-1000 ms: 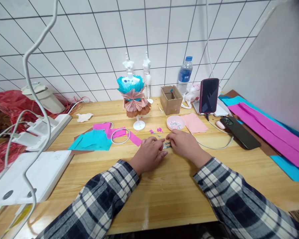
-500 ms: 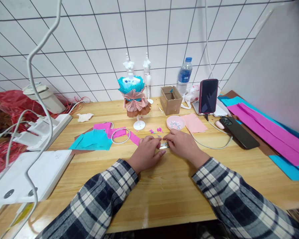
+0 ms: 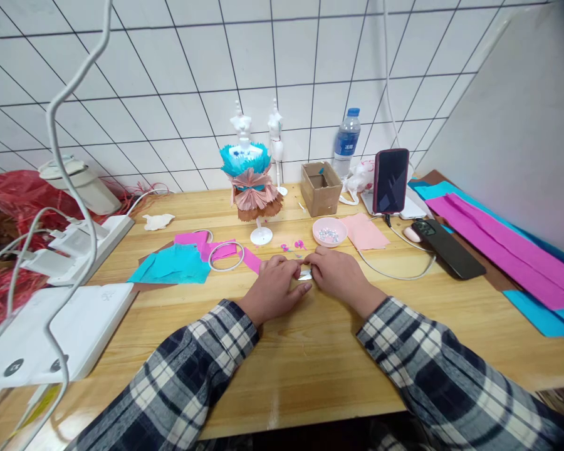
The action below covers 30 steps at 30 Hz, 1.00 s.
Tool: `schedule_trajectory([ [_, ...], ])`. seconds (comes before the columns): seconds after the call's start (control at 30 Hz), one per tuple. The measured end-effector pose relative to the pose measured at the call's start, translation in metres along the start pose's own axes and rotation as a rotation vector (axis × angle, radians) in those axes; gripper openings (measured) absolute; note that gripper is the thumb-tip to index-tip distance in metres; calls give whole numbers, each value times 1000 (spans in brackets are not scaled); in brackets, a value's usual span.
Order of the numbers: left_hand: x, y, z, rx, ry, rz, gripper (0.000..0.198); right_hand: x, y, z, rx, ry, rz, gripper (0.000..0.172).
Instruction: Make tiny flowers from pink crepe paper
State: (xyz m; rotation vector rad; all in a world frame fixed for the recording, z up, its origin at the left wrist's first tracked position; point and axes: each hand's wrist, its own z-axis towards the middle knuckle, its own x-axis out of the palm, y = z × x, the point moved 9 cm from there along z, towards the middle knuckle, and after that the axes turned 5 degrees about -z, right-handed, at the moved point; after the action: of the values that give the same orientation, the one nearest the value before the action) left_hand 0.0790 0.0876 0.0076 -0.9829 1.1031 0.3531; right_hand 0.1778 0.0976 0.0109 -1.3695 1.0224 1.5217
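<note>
Both my hands meet low over the wooden table, around a small, shiny silver piece point(image 3: 305, 275) whose exact kind I cannot make out. My left hand point(image 3: 277, 287) is closed at its left end, fingers bent and thumb stretched along the near side. The bent fingers of my right hand point(image 3: 337, 275) pinch its right end. A magenta paper strip point(image 3: 250, 259) runs up to my left hand. Just beyond my fingertips lie small magenta cut pieces point(image 3: 299, 244). A pink bowl of clear beads point(image 3: 329, 232) stands behind my right hand.
At the back stand a mannequin in ruffled paper point(image 3: 254, 188), a bare mannequin point(image 3: 276, 144), a cardboard box point(image 3: 320, 197) and a water bottle point(image 3: 347, 144). A white ring point(image 3: 226, 268) and turquoise paper point(image 3: 173, 264) lie left. Phones point(image 3: 451, 250) and a cable lie right.
My right hand has shifted slightly left, closer to my left hand, and covers more of the silver piece. The whole view has slid a little.
</note>
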Motion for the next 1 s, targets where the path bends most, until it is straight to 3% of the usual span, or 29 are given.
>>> schedule_trajectory([
  [0.43, -6, 16, -1, -20, -81, -67, 19, 8, -10, 2, 48, 49, 51, 31],
  [0.7, -16, -9, -2, 118, -57, 72, 14, 5, -11, 1, 18, 13, 90, 27],
  [0.83, -31, 8, -8, 97, -61, 91, 20, -3, -13, -1, 15, -64, 94, 24],
  [1.0, -39, 40, -23, 129, 65, 81, 23, -10, -2, -4, -115, -152, 195, 20],
])
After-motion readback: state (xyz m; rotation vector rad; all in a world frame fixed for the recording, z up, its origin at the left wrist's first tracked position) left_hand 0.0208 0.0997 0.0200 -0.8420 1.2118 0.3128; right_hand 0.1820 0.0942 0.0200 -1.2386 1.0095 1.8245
